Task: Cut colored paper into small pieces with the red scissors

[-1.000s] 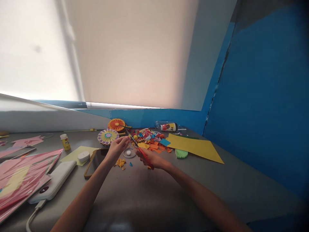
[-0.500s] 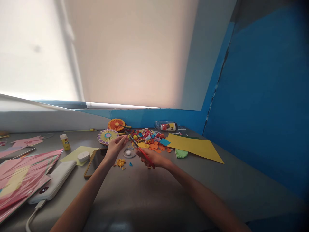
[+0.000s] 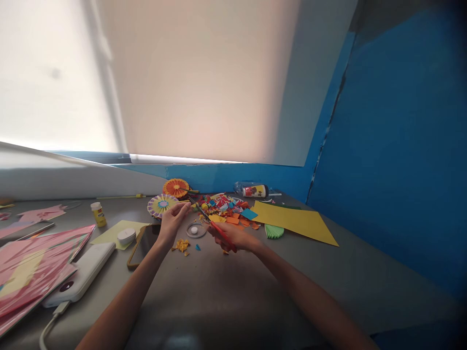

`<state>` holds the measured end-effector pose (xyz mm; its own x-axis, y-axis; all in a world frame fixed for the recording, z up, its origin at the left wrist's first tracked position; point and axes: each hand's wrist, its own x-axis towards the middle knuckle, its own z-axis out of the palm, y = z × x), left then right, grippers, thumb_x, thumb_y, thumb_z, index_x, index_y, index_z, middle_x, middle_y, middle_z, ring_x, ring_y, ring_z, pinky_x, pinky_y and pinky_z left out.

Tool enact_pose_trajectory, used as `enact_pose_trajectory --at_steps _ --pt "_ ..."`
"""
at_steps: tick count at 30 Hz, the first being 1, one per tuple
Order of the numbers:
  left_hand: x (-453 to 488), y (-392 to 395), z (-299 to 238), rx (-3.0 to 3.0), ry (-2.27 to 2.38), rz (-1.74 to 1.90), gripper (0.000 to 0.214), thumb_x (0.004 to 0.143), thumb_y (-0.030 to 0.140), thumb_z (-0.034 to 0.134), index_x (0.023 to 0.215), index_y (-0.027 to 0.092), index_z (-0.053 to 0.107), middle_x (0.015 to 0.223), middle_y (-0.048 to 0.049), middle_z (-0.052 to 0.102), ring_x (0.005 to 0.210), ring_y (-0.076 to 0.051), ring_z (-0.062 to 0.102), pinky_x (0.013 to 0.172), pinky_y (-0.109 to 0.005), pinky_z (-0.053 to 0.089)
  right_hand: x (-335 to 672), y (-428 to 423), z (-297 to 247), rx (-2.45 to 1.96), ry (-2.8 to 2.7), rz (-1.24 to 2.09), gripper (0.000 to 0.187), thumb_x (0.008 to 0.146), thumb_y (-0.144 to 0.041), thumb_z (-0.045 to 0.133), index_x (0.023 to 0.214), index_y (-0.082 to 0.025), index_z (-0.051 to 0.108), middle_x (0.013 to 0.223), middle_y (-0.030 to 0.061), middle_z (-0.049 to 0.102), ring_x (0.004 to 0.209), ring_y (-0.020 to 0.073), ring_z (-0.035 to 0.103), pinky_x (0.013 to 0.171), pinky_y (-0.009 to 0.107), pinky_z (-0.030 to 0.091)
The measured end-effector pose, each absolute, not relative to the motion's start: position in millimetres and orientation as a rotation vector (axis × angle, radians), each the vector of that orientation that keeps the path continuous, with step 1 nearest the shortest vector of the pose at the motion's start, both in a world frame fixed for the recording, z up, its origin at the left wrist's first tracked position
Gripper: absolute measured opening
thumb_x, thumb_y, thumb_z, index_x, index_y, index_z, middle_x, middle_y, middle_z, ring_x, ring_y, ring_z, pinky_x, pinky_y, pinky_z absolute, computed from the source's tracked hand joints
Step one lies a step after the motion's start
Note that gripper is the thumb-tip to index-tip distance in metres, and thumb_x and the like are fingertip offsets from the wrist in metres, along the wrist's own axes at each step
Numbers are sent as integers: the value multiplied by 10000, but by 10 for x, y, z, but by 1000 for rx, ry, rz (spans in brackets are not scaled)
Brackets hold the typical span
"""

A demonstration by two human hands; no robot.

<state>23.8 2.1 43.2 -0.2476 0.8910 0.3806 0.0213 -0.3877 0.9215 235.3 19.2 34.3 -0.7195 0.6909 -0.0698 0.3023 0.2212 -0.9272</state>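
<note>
My right hand [image 3: 230, 235] is closed around the red handles of a pair of scissors [image 3: 223, 234], whose dark blades point up and to the left. Close to the blade tips, my left hand [image 3: 175, 219] is pinched at the fingertips; what lies in the pinch is too small to make out. Behind my left hand lies a purple, white and yellow paper rosette [image 3: 160, 206], with an orange paper rosette [image 3: 175, 187] just beyond it. A clear round ring with a white centre [image 3: 195, 230] sits between my hands. Yellow paper scraps [image 3: 182, 245] lie nearer to me.
Colourful paper scraps [image 3: 222, 203] are heaped beyond the scissors, with a glue bottle [image 3: 255, 191] on its side behind. Yellow sheet [image 3: 295, 221] and green folded paper [image 3: 274, 232] lie right. Phone [image 3: 144, 247], white power bank [image 3: 82, 277], glue stick [image 3: 98, 215] and plastic-wrapped paper [image 3: 36, 267] are left.
My left hand has shifted very slightly left, away from the blades. The scissors and my right hand have moved a little to the right.
</note>
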Motion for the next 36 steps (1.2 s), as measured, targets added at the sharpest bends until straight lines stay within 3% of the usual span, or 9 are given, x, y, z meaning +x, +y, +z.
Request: enact_pose_trajectory --at_steps 9,16,23,28,32,36 --pt "295 -26 458 1347 1120 1577 501 677 531 677 994 143 691 884 -57 700 850 -184 618 731 -228 451 2276 114 360 -879 -2139 1458 438 803 -642 492 858 -213 419 628 -46 451 427 62 430 356 154 362" --pt "235 -118 614 1540 1239 1438 425 693 516 660 877 136 709 798 -47 686 736 -167 594 616 -214 410 2421 139 536 -990 -2203 1486 447 818 -644 460 845 -198 461 630 -38 458 441 58 419 370 154 352" --pt "169 -80 588 1682 1279 1313 441 716 536 617 881 137 705 698 -36 656 635 -161 563 522 -218 367 2520 201 557 -996 -2393 1267 432 811 -606 515 799 -175 486 693 -7 521 467 60 479 387 153 372" --pt "106 -39 572 1780 1338 1262 460 744 562 559 878 143 695 725 -38 657 647 -161 558 523 -215 360 2489 323 433 -1022 -2190 1341 422 848 -603 448 852 -184 499 672 9 559 474 96 525 395 177 419" --pt "-68 31 516 2007 1493 1022 400 727 527 568 787 152 694 711 -36 657 650 -165 557 542 -224 358 2500 411 390 -1070 -1973 1314 400 906 -557 336 894 -196 510 636 9 562 466 108 532 377 179 400" --pt "-259 78 399 2044 1757 633 286 597 447 661 633 165 688 606 -24 654 617 -180 572 542 -234 352 2558 504 367 -1101 -1973 1098 329 901 -508 401 858 -199 505 628 9 563 458 113 532 377 195 411"
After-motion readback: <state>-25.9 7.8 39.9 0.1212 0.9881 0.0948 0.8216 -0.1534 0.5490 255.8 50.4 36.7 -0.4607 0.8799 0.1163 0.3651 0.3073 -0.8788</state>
